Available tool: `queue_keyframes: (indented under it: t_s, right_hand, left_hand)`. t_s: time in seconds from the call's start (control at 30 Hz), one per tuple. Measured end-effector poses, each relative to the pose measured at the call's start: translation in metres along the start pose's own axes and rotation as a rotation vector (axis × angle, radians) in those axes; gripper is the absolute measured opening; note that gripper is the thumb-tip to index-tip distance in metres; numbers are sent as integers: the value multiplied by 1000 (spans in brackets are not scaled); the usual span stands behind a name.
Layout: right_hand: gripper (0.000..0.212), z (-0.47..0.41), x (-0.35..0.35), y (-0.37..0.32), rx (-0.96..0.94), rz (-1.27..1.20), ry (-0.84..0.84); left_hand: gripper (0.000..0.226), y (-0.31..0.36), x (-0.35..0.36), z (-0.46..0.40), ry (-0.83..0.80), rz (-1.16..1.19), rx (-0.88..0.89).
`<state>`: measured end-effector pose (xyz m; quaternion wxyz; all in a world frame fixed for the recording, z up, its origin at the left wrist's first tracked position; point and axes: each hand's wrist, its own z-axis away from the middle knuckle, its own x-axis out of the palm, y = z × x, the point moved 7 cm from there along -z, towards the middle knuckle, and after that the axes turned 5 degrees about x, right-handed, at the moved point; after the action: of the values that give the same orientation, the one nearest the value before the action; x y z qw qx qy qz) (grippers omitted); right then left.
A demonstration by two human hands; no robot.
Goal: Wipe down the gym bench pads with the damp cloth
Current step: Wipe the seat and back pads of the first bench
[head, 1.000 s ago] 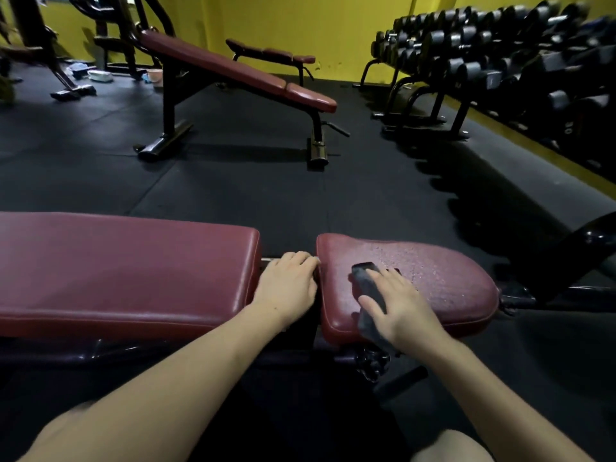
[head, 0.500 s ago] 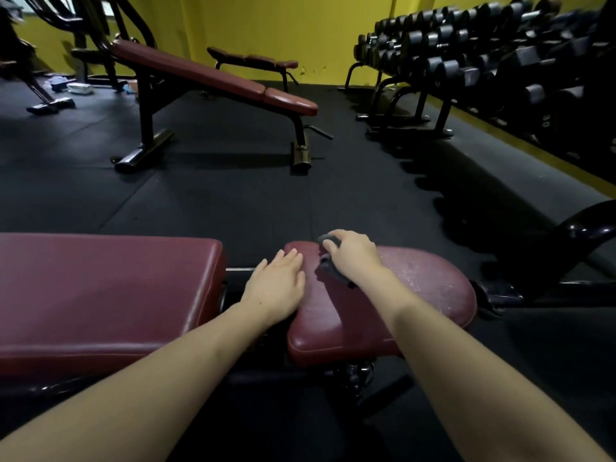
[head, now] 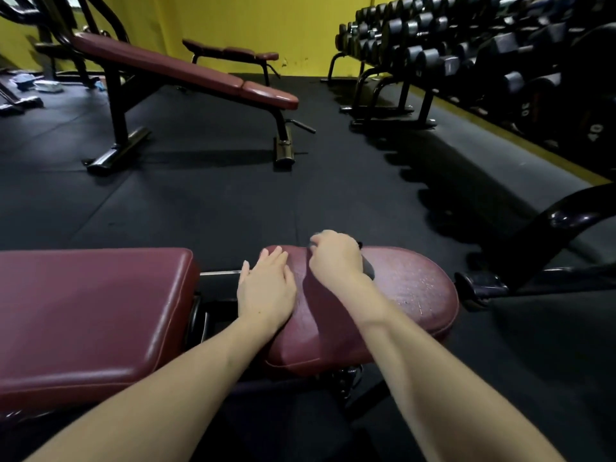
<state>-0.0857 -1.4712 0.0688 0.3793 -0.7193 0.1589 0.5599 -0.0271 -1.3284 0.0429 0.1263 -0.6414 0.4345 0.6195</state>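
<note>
A maroon gym bench lies across the lower view in two pads: a long back pad [head: 86, 315] on the left and a shorter rounded seat pad [head: 410, 291] on the right, speckled with droplets. My right hand [head: 335, 256] is curled over a dark grey cloth [head: 367, 270] at the seat pad's far edge; only a corner of the cloth shows beside the wrist. My left hand [head: 266, 288] rests flat with straight fingers on the seat pad's left end, beside the gap between the pads.
A black metal frame arm [head: 540, 241] rises at the right of the seat pad. Across the black rubber floor stand an inclined maroon bench [head: 186, 71] and a dumbbell rack [head: 450, 51] along the yellow wall. Small items lie at the far left.
My right hand has slid the cloth from the near middle of the seat pad up to its far edge. My left hand moved from the gap onto the seat pad's left end.
</note>
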Motion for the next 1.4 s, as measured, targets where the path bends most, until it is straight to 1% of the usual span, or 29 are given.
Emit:
queue_keyframes:
  t_s: [0.03, 0.1, 0.17, 0.23, 0.3, 0.4, 0.43, 0.5, 0.57, 0.63, 0.67, 0.77, 0.83, 0.93, 1.0, 1.03, 1.17, 1.23, 1.3, 1.4]
  right_hand:
    - [16, 1, 0, -2, -37, -13, -9]
    - [26, 4, -15, 17, -84, -88, 1]
    - [28, 5, -37, 63, -12, -121, 30]
    - [29, 4, -54, 109, 114, -114, 59]
    - [30, 3, -57, 126, 187, -85, 63]
    - [27, 2, -48, 95, 192, -89, 93]
    - [25, 1, -42, 75, 155, -97, 95]
    - [24, 3, -22, 32, 56, -97, 40]
    - [26, 6, -12, 7, -45, -73, 3]
    - [28, 9, -22, 19, -83, -89, 9]
    - [29, 8, -31, 38, -61, -86, 17]
    - [28, 5, -63, 119, 124, -67, 58]
    - [24, 15, -70, 150, 197, -127, 99]
    - [23, 52, -69, 154, 170, -175, 178]
    - [22, 73, -67, 154, 104, -165, 237]
    - [22, 75, -67, 156, 99, -162, 244]
    - [20, 20, -67, 154, 199, -161, 202]
    - [24, -3, -65, 152, 261, -160, 135]
    - [25, -2, -65, 157, 256, -166, 109]
    - [26, 41, -71, 166, 173, -199, 154]
  left_hand:
    - [50, 0, 0, 0, -3, -2, 2]
    - [50, -1, -1, 0, -2, 17, -2]
    - [49, 1, -3, 1, 2, 23, 8]
    - [47, 2, -5, 3, 19, 24, 13]
    - [45, 2, -6, 3, 29, 28, 6]
    - [47, 3, -4, 2, 17, 30, 6]
    - [48, 2, -3, 1, 6, 24, 8]
    - [50, 2, -1, -1, -10, 8, 11]
    - [51, 1, 0, -1, -24, -9, 15]
    - [51, -1, 2, 0, -35, -27, 22]
    - [51, -1, 2, 0, -36, -31, 28]
    - [49, 1, 0, 0, -21, -19, 44]
    - [48, 2, -2, 1, -1, -26, 45]
    - [48, 6, -4, 3, 27, -23, 69]
    - [46, 11, -2, 3, 34, -7, 136]
    - [46, 13, -1, 2, 29, 8, 166]
    - [44, 17, 4, -4, -3, 25, 207]
    - [44, 15, 3, -3, 1, 27, 206]
    - [44, 15, 3, -2, 14, 40, 213]
    - [43, 13, 3, -1, 22, 59, 215]
